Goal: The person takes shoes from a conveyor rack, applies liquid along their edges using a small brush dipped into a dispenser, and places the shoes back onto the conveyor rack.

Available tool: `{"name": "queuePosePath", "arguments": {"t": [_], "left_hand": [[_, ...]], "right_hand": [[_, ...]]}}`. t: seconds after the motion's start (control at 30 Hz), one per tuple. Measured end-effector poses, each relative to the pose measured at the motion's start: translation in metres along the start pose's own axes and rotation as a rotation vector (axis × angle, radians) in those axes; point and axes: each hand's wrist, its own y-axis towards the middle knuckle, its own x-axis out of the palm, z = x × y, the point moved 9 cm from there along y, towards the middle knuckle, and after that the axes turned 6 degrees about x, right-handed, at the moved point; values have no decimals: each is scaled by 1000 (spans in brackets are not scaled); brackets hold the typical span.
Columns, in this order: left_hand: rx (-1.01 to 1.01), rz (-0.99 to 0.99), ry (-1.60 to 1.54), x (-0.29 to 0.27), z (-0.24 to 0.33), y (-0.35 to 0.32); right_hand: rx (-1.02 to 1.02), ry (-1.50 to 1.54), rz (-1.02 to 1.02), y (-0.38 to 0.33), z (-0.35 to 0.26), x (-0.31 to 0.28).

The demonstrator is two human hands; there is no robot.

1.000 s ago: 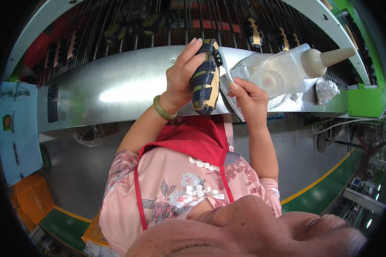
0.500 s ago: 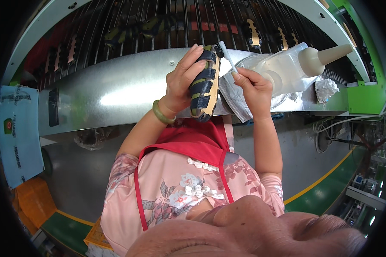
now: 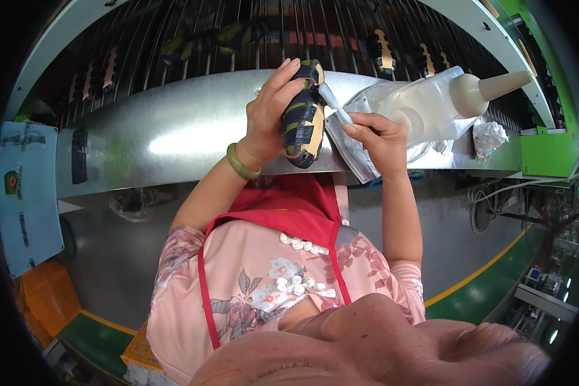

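My left hand (image 3: 264,125), a green bangle at its wrist, is closed round a strappy dark navy and olive shoe (image 3: 298,134) over the metal ledge. The shoe stands roughly on end, its tan underside turned to the right. Between thumb and fingers, my right hand (image 3: 383,138) pinches a pale, slim-handled brush (image 3: 334,103). The brush's tip is at the tan underside, near the shoe's upper end; whether it touches cannot be made out. Just right of that hand lies a translucent squeeze bottle (image 3: 424,103) with a long cream nozzle.
Beyond the metal ledge (image 3: 193,135) runs a rack of dark bars (image 3: 289,38), bearing several shoes such as a tan-soled one (image 3: 385,51). Crumpled white material (image 3: 490,138) sits right of the bottle. A blue box (image 3: 29,199) stands at the left.
The shoe has turned and shifted slightly up in my left hand. The brush has come down a little along its underside, its angle changed.
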Motion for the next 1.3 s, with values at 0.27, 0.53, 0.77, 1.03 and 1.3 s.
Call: {"name": "queuePosePath", "arguments": {"t": [0.27, 0.53, 0.77, 1.03, 1.3], "left_hand": [[-54, -36, -8, 1, -5, -3], [-90, -77, 8, 0, -7, -4], [-121, -135, 41, 1, -8, -3], [-212, -142, 1, 2, -16, -7], [-183, -174, 14, 0, -15, -3]], "right_hand": [[-34, -21, 13, -13, 1, 5], [-136, -20, 10, -24, -3, 9], [-210, -94, 37, -28, -11, 5], [-159, -11, 32, -35, -10, 10], [-95, 8, -10, -27, -9, 10]]}}
